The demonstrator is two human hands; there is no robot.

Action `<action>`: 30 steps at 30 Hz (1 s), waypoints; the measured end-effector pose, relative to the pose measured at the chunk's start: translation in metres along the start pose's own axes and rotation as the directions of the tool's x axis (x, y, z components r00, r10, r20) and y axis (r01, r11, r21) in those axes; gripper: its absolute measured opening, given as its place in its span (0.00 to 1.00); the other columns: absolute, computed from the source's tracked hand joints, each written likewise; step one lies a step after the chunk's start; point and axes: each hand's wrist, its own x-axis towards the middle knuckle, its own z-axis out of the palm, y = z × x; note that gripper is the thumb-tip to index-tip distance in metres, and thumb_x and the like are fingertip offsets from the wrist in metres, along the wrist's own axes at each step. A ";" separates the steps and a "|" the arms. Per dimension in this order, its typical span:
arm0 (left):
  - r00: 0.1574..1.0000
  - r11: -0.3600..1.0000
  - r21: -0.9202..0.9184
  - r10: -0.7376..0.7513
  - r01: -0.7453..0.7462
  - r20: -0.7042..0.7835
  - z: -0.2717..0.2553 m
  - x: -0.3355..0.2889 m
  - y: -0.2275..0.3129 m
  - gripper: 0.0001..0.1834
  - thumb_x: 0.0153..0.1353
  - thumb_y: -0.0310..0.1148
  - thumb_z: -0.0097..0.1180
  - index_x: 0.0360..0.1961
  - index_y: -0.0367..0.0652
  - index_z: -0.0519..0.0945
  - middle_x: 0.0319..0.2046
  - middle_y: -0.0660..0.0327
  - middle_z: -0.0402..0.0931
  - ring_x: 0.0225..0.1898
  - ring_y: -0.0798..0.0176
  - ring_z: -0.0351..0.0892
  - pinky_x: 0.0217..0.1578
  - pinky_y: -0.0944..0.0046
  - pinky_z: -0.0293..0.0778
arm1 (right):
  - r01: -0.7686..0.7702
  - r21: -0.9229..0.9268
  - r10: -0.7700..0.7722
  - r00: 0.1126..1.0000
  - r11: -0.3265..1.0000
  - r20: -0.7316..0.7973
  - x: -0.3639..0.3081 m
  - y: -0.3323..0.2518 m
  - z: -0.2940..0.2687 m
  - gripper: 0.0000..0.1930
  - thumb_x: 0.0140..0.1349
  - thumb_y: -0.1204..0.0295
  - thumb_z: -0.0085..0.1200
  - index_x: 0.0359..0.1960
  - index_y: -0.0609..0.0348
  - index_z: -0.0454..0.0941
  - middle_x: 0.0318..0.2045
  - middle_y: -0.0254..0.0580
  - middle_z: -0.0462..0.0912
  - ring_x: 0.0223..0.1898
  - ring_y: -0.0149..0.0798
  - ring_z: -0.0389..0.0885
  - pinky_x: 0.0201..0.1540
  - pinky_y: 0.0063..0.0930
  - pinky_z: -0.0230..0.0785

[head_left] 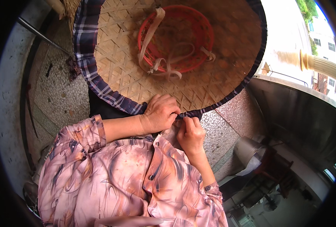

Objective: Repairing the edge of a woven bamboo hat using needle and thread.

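Speckled floor point(58, 89) shows at left. Top middle, the big woven hat point(117, 53) looks light and stiff. Its cloth edge point(87, 41), pinched by left hand point(161, 109) and right hand point(192, 134) fingers, seems soft and good to hold.

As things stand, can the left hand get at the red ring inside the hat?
Probably yes: the left hand is at the near edge of the hat, and only loose straps seem to lie before the red ring. It would likely have to leave the trim first.
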 end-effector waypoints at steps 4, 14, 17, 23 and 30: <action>1.000 1.000 -0.007 -0.013 0.013 -0.017 0.000 -0.009 0.000 0.03 0.46 0.28 0.59 0.25 0.47 0.80 0.29 0.66 0.75 0.38 0.60 0.74 0.40 0.59 0.63 | 0.009 -0.035 -0.009 1.000 0.999 -0.006 -0.001 -0.008 0.005 0.08 0.44 0.81 0.54 0.27 0.58 0.73 0.25 0.46 0.73 0.20 0.51 0.76 0.21 0.40 0.71; 0.996 0.998 0.025 0.063 -0.061 -0.065 0.004 -0.028 0.000 0.03 0.47 0.28 0.59 0.26 0.47 0.80 0.29 0.65 0.75 0.38 0.59 0.73 0.39 0.59 0.63 | -0.094 -0.173 0.110 0.990 0.980 0.089 -0.016 -0.018 -0.011 0.02 0.56 0.75 0.55 0.30 0.56 0.75 0.27 0.46 0.76 0.23 0.53 0.78 0.26 0.43 0.72; 0.995 0.997 -0.012 0.072 -0.073 -0.072 -0.001 -0.034 0.004 0.05 0.46 0.27 0.60 0.27 0.47 0.82 0.29 0.66 0.75 0.38 0.59 0.73 0.39 0.59 0.64 | 0.002 -0.233 0.020 0.996 0.973 0.091 -0.021 -0.013 -0.008 0.04 0.52 0.73 0.58 0.25 0.56 0.74 0.26 0.43 0.76 0.22 0.49 0.79 0.22 0.41 0.72; 0.990 0.993 -0.029 0.108 -0.112 -0.092 0.000 -0.044 0.005 0.06 0.45 0.26 0.61 0.28 0.48 0.84 0.30 0.66 0.75 0.37 0.59 0.74 0.39 0.58 0.65 | 0.002 -0.173 0.020 0.991 0.985 0.129 -0.022 -0.022 -0.016 0.05 0.54 0.71 0.57 0.26 0.56 0.74 0.25 0.45 0.77 0.22 0.49 0.79 0.23 0.42 0.72; 0.993 0.996 -0.024 0.081 -0.083 -0.080 -0.007 -0.036 0.000 0.05 0.47 0.29 0.58 0.25 0.49 0.84 0.30 0.65 0.74 0.40 0.59 0.73 0.41 0.59 0.64 | 0.024 -0.298 0.039 0.978 0.954 0.204 -0.006 -0.028 -0.006 0.07 0.56 0.72 0.56 0.26 0.58 0.71 0.25 0.45 0.77 0.22 0.48 0.79 0.23 0.38 0.72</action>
